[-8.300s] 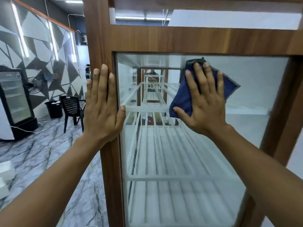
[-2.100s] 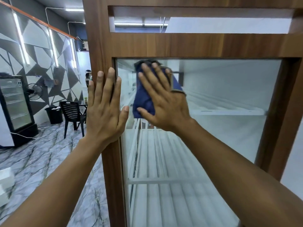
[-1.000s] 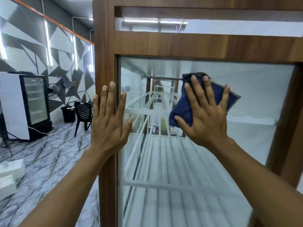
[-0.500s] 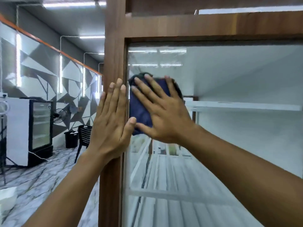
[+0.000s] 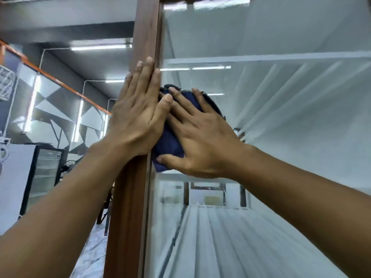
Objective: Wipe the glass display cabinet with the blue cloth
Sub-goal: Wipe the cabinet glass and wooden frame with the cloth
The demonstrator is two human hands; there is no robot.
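The crumpled dark blue cloth (image 5: 168, 145) lies flat under the spread right hand (image 5: 202, 141) pressing it against the cabinet glass (image 5: 281, 137), beside the flat, empty left hand (image 5: 136, 117) on the wooden frame (image 5: 128, 207).

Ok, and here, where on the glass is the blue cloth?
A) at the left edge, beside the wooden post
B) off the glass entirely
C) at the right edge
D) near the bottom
A: the right hand presses the blue cloth to the glass right beside the wooden post, where the left hand lies flat.
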